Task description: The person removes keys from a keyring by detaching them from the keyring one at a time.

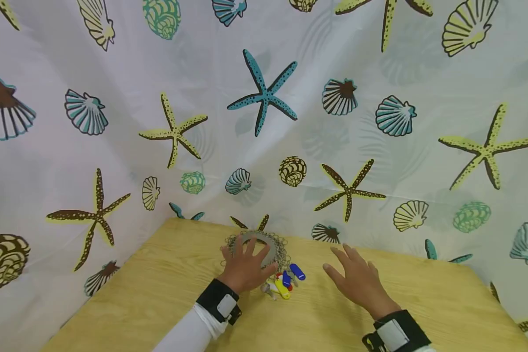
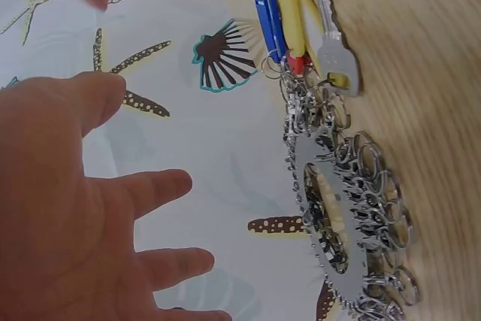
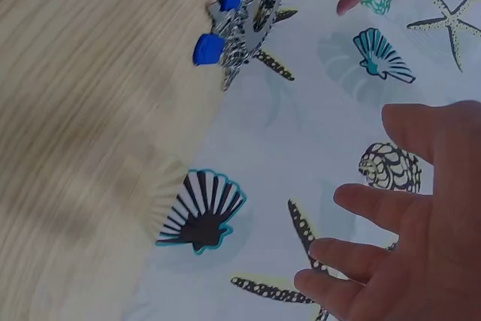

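A flat grey metal ring [image 2: 355, 272] lies on the wooden table, its rim crowded with small split rings [image 2: 402, 223]. Blue tags [image 1: 297, 272], a yellow tag [image 1: 282, 289], bits of red and a silver key [image 2: 340, 64] cluster at its near right side. My left hand [image 1: 244, 271] is held above the ring with fingers spread, covering part of it in the head view; the left wrist view shows the palm holding nothing. To the right of the tags, my right hand [image 1: 358, 281] hovers over the table, fingers extended and apart from any object.
The light wooden table [image 1: 167, 293] ends at the back against a white cloth [image 1: 264, 156] printed with starfish and shells. This cloth also hangs along the left and right sides. Each wrist carries a black strap [image 1: 217, 298].
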Demonstrator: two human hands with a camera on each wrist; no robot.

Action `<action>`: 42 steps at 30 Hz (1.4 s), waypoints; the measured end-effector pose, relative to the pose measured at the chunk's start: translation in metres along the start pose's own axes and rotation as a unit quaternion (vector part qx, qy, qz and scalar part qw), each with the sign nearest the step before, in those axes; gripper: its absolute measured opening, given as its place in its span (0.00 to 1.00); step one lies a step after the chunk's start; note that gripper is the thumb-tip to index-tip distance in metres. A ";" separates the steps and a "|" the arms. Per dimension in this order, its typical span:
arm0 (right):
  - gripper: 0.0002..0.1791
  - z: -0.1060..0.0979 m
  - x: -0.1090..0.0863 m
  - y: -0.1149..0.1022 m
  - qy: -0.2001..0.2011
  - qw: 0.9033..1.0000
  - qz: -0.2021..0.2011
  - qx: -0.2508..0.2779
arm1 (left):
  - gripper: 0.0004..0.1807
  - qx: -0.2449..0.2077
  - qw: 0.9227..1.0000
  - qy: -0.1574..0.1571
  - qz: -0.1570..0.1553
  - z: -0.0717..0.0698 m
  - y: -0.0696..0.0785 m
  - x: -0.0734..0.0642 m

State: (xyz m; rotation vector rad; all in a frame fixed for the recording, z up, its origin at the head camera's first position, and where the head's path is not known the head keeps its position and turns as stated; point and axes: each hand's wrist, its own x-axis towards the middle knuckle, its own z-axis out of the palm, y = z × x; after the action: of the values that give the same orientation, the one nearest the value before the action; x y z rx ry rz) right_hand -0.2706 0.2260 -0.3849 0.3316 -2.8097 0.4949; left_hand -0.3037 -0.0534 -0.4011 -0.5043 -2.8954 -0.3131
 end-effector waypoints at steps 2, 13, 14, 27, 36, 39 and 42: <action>0.33 0.003 0.004 -0.010 -0.005 1.000 -0.013 0.010 | 0.33 0.000 1.000 -0.003 -0.007 0.003 -0.001 -0.001; 0.31 0.048 0.038 -0.039 -0.110 0.994 -0.012 -0.007 | 0.29 0.008 0.999 -0.028 0.036 0.022 -0.032 0.014; 0.32 0.053 0.040 -0.042 -0.124 0.992 -0.011 -0.013 | 0.27 0.003 0.999 -0.041 0.031 0.020 -0.035 0.015; 0.30 0.079 0.048 -0.069 -0.233 0.970 -0.067 0.004 | 0.17 0.042 0.999 -0.028 -0.006 0.030 -0.068 0.009; 0.25 0.083 0.033 -0.057 -0.226 0.970 -0.091 -0.019 | 0.18 0.109 0.993 -0.051 -0.008 0.024 -0.057 -0.013; 0.25 0.080 0.029 -0.054 -0.234 0.968 -0.088 -0.022 | 0.18 0.125 0.990 -0.061 0.005 0.014 -0.050 -0.023; 0.26 0.077 0.024 -0.054 -0.237 0.967 -0.089 -0.025 | 0.18 0.135 0.989 -0.065 0.017 0.008 -0.048 -0.030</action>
State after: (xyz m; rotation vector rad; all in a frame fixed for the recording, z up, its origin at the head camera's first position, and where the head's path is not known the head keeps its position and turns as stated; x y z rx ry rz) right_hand -0.2961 0.1444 -0.4315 0.7761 -3.1944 0.3377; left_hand -0.2935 -0.1051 -0.4239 -0.5454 -2.9844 0.1210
